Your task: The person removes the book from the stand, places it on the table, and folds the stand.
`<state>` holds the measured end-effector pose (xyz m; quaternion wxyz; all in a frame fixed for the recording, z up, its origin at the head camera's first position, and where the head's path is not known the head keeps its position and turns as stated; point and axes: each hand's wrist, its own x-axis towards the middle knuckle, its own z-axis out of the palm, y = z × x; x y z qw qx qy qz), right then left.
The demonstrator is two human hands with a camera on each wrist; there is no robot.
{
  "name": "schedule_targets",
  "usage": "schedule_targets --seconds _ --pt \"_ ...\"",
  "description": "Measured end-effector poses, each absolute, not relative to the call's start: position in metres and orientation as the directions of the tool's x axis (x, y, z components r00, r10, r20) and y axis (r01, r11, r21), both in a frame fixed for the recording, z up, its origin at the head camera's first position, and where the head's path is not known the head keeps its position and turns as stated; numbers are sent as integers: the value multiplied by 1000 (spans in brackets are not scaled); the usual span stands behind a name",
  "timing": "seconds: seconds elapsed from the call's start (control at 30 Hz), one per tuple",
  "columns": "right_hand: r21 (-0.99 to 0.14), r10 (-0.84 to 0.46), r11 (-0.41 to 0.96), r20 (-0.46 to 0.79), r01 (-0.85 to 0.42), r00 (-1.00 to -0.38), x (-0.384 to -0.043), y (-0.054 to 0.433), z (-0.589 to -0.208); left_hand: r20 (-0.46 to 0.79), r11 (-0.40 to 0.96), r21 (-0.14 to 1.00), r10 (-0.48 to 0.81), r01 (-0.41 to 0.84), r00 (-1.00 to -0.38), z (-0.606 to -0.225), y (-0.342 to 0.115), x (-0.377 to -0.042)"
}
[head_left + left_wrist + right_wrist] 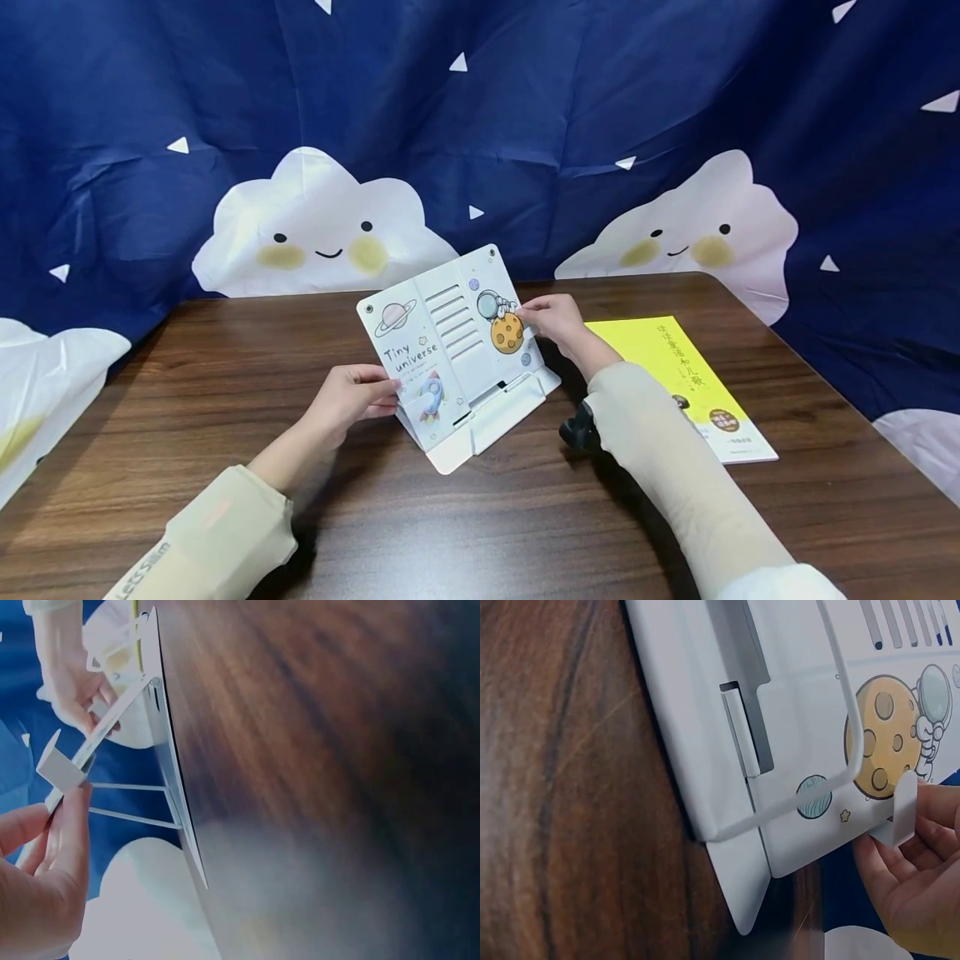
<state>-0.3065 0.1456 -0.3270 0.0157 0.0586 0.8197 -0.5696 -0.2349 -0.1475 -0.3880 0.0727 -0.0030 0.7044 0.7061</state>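
A white metal book stand (457, 350) with planet, rocket and astronaut prints stands at an angle on the table. My left hand (352, 393) pinches the left edge of its tilted panel between thumb and fingers. On the opposite edge, beside the astronaut print, my right hand (553, 321) grips the panel. Seen side-on in the left wrist view, a wire prop (135, 819) runs between the panel and the flat base (174, 765). A small folded tab (904, 814) sticks out by the right fingers in the right wrist view, and a wire bar (780, 810) crosses the panel's front.
A yellow book (697, 375) lies flat on the brown wooden table (247, 333), partly covered by my right forearm. A small black object (579, 429) shows under the right sleeve. Behind the table hangs a dark blue curtain (510, 108) with cloud prints.
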Motion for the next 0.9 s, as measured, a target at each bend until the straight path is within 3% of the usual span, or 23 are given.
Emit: schedule_targets --seconds 0.2,0.57,0.9 --pt "-914 74 396 -59 84 -996 -306 139 -323 -42 8 999 209 -41 -977 -368 -140 -212" --pt "-898 60 437 -27 51 -998 -306 133 -318 -48 41 998 245 -39 -968 -367 -133 -203" --pt "-834 32 552 -16 31 -999 -308 128 -313 -61 56 997 295 -47 -953 -388 -132 -208"
